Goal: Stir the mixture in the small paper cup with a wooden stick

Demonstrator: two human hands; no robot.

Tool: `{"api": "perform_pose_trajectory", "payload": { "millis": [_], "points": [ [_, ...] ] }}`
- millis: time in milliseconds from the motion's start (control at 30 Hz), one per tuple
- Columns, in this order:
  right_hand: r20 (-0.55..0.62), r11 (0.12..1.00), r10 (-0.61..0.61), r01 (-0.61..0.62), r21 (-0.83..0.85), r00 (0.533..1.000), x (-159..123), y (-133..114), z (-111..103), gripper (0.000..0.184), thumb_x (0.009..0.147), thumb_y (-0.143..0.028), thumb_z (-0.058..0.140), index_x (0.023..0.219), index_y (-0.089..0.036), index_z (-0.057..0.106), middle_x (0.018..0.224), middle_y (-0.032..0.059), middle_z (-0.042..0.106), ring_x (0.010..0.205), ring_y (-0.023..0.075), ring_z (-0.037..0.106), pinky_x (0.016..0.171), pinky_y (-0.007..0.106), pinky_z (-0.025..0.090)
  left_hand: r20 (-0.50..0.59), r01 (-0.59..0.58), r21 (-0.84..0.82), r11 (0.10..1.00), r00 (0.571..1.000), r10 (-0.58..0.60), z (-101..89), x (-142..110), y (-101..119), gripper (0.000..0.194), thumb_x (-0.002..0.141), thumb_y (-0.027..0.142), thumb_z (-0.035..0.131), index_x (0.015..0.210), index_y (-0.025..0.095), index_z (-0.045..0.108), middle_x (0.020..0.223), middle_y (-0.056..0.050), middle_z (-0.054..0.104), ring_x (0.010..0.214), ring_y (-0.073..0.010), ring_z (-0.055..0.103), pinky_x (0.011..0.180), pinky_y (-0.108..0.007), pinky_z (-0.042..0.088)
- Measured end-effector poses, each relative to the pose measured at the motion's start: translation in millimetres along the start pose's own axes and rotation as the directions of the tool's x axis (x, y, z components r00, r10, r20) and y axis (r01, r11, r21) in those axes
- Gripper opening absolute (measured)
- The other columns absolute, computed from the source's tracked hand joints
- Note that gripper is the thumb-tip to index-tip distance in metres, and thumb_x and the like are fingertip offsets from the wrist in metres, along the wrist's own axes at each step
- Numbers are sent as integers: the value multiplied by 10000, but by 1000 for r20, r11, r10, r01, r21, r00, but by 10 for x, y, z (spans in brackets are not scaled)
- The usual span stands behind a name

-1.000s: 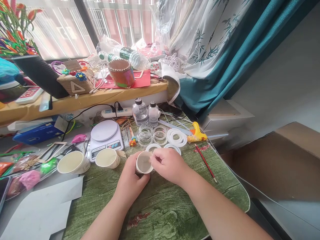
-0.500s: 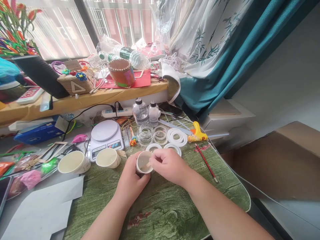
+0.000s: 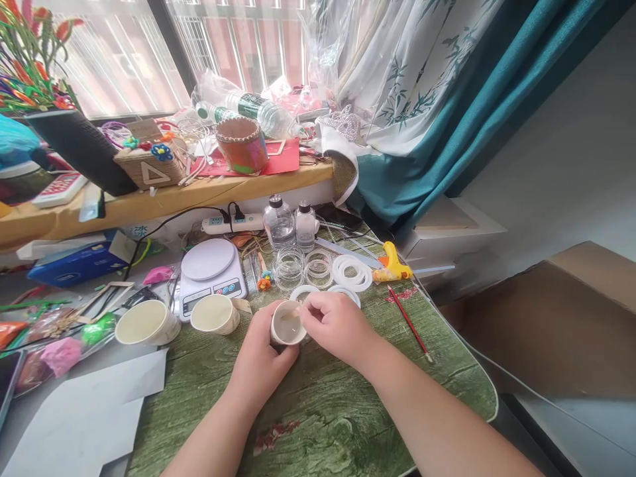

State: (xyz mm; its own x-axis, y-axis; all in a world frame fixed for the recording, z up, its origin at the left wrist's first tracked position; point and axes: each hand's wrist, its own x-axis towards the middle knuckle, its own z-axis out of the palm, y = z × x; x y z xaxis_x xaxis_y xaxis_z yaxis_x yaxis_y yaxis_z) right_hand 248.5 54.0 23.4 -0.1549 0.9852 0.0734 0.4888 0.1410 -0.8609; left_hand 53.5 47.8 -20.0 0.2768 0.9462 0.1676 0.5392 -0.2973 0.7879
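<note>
My left hand is wrapped round a small white paper cup, which tilts its mouth toward me. Clear liquid shows at the bottom of the cup. Over the cup's right rim, my right hand pinches a pale wooden stick, its lower end inside the cup. Most of the stick is hidden by my fingers. Left of the held cup stand another paper cup and a larger paper cup. White silicone ring moulds and clear rings lie just beyond my hands.
Behind the cups sits a white kitchen scale. Two clear bottles stand at the back. A yellow glue gun and a red pencil lie on the right. White card sheets cover the near left.
Inside the cup, the stick has shifted from the lower part toward the upper right rim, with small movements of my right fingers. My left hand and the cup stay nearly still.
</note>
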Motion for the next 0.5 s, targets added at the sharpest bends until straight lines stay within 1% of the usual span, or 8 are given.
{"api": "perform_pose_trajectory", "payload": {
  "millis": [100, 200, 267, 333, 400, 500],
  "points": [
    [-49, 998, -59, 57, -38, 997, 11, 4, -6, 316, 994, -293, 560, 695, -196, 529, 689, -21, 576, 671, 128, 493, 624, 264, 309, 0, 4, 1, 1000, 1000, -4, 0, 0, -1, 569, 823, 155, 672, 1369, 271, 564, 1356, -94, 660, 1271, -310, 630, 1086, -501, 504],
    [-82, 990, -113, 105, -89, 990, 6, 0, -15, 322, 1002, -268, 533, 690, -200, 493, 689, -20, 545, 675, 131, 473, 633, 266, 306, -5, 3, -1, 1000, 1000, -3, 0, 0, -2, 566, 822, 152, 674, 1365, 265, 564, 1356, -100, 657, 1267, -311, 631, 1083, -503, 506],
    [-44, 993, -87, 83, -88, 995, -4, -3, -15, 343, 972, -249, 548, 652, -205, 432, 631, -36, 478, 621, 124, 423, 596, 269, 278, -3, 5, -6, 1000, 1000, -5, -1, 0, 0, 559, 821, 153, 673, 1359, 263, 567, 1349, -99, 660, 1255, -308, 637, 1075, -498, 511],
    [13, 998, -54, 55, -35, 998, -13, -6, -9, 356, 963, -262, 554, 643, -207, 408, 610, -43, 457, 593, 118, 404, 571, 268, 264, 3, 12, -12, 1000, 1000, -12, -5, 0, 6, 558, 820, 157, 671, 1358, 263, 569, 1347, -97, 663, 1252, -309, 638, 1071, -496, 513],
    [10, 999, -37, 37, -12, 999, -17, -9, 0, 350, 972, -281, 548, 654, -206, 421, 623, -39, 479, 602, 120, 415, 571, 268, 268, 10, 20, -16, 1000, 1000, -20, -10, 0, 15, 559, 817, 159, 673, 1357, 266, 574, 1355, -96, 661, 1265, -313, 632, 1079, -500, 507],
    [-5, 1000, 0, 0, -19, 1000, -19, -17, 9, 353, 962, -285, 559, 645, -204, 425, 605, -40, 468, 590, 119, 404, 565, 271, 265, 16, 27, -26, 999, 1000, -27, -15, 1, 20, 559, 816, 158, 672, 1355, 270, 575, 1359, -94, 658, 1269, -310, 629, 1082, -500, 505]
  ]
}}
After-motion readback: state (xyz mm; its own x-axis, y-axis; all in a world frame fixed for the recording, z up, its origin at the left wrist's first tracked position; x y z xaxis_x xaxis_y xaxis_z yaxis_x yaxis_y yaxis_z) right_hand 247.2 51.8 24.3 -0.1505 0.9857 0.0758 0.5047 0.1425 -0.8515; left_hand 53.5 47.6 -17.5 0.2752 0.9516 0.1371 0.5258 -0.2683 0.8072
